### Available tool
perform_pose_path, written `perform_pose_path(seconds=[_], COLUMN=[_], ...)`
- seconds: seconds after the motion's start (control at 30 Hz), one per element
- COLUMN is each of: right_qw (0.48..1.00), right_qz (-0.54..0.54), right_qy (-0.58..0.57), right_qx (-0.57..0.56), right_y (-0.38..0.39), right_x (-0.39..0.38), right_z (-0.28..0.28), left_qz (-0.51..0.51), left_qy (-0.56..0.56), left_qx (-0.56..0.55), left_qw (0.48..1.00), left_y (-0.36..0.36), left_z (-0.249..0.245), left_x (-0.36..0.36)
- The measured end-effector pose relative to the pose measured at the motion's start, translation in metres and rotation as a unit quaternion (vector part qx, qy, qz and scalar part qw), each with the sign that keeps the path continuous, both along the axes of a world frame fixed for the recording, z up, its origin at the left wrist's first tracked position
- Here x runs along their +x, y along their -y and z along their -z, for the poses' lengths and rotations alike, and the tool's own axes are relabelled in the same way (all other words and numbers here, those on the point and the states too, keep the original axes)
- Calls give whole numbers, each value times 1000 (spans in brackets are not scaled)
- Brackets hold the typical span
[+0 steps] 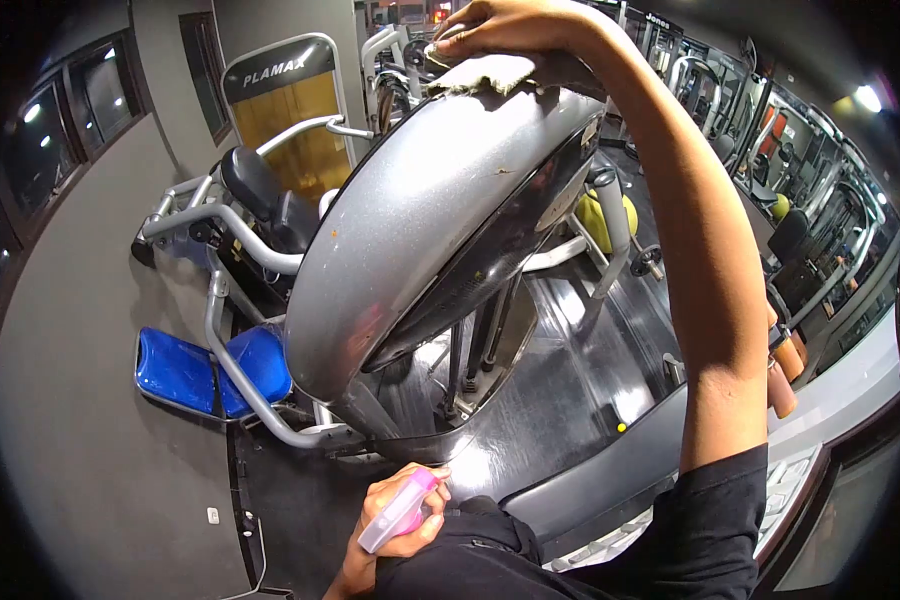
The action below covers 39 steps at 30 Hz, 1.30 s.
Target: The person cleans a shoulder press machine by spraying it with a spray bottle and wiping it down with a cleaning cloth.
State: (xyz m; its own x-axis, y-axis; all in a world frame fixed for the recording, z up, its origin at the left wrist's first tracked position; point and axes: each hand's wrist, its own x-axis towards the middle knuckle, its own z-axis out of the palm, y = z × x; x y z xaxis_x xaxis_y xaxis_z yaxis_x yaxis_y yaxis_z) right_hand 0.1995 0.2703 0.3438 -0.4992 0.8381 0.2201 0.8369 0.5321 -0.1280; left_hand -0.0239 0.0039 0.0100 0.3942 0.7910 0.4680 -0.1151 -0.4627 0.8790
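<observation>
My right arm reaches up to the top of a large silver, curved machine cover (400,220). There my right hand (515,28) holds a greyish cloth (495,72) against the cover's upper surface, fingers bent over its edge. Small rust-coloured marks and a scratch show on the silver paint. Low in front of my body, my left hand (410,512) is wrapped around a pink spray bottle (398,512), of which mostly the head shows. The left hand is well apart from the cover.
A blue padded seat (175,372) and grey tubular frame (260,405) stand left of the cover. Behind is a machine with a PLAMAX panel (285,80). A black bench (600,455) lies close on my right. More gym machines (820,230) line the far right.
</observation>
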Motion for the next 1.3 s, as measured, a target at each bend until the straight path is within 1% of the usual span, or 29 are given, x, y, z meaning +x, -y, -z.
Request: perform_pose_path(seconds=[0.03, 0.07, 0.13, 0.2, 0.27, 0.3, 0.37, 0.4, 0.47, 0.5, 0.53, 0.6, 0.67, 0.77, 0.8, 0.87, 0.9, 0.93, 1.0, 1.03, 1.07, 1.13, 1.17, 1.2, 1.23, 1.27, 1.3], right_qw=[1000, 1000, 999, 999, 995, 995, 991, 994, 992, 993, 996, 997, 998, 997, 999, 1000, 993, 986, 986, 986, 985, 977, 967, 955, 933, 893, 880], right_qz=[-8, -6, -17, -24, -9, -10, -81, -54, -40, -1, 31, 25, 19, 61, 23, 11, -76, -131, -140, -115, -96, -74, -59, -45, -56, -113, -96], right_qy=[-13, -12, -26, -39, -93, -93, -87, -80, -94, -106, -74, -69, -59, -26, -14, 7, 21, 0, -42, -51, -64, -148, -201, -253, -340, -422, -444], right_qx=[-9, -12, 9, 6, 18, 19, 62, 54, 79, 53, 47, 34, -2, 41, 22, 8, 84, 103, 79, 112, 130, 134, 143, 150, 105, 108, 137], right_y=[0, 1, 1, 0, 0, -1, -6, -3, -8, -6, -5, 11, 5, -13, -1, 4, -56, -74, -79, -70, -79, -110, -127, -142, -153, -159, -166], right_x=[1, 2, 4, 5, 8, 10, 19, 21, 32, 36, 39, 44, 49, 56, 59, 62, 86, 98, 116, 124, 139, 172, 188, 201, 212, 216, 220], right_z=[0, 1, 3, 6, 9, 9, 9, 6, 8, 6, 2, -3, -8, -4, -10, -13, 2, 3, 8, 14, 23, 52, 73, 96, 121, 145, 165], left_qz=[-9, -7, -4, 1, 7, 10, 10, 1, -12, -14, -17, -29, -45, -56, -56, -60, -65, -69, -72, -73, -73, -59, -37, -41, -46, -53, -58], left_qy=[4, 4, -17, -7, 3, 5, 7, 5, 2, -2, -6, -16, -28, -27, -25, -20, -21, -21, -14, -10, -8, -2, -6, -6, -19, -33, -30], left_qx=[-30, -32, 4, -4, -9, -9, -5, -2, 0, -2, -4, 2, 7, -1, -5, -4, 16, 34, 31, 27, 30, 47, 81, 80, 69, 58, 64], left_qw=[1000, 999, 1000, 1000, 1000, 1000, 1000, 1000, 1000, 1000, 1000, 999, 999, 998, 998, 998, 998, 997, 997, 997, 997, 997, 996, 996, 996, 996, 996], left_y=[2, 2, 2, 5, 5, 5, 2, 1, 0, -1, -1, -4, -5, -13, -16, -28, -35, -44, -56, -63, -69, -80, -87, -89, -90, -91, -94], left_z=[-3, -2, 0, 0, 1, 2, 2, 1, 0, 0, 0, -1, -2, -1, -1, 0, 0, -1, -1, -2, -2, 0, 2, 2, 2, 2, 3], left_x=[0, 0, -1, 0, -1, -2, -2, -2, -3, -3, -3, 0, 4, 16, 21, 36, 46, 53, 76, 88, 100, 124, 133, 142, 150, 158, 165])
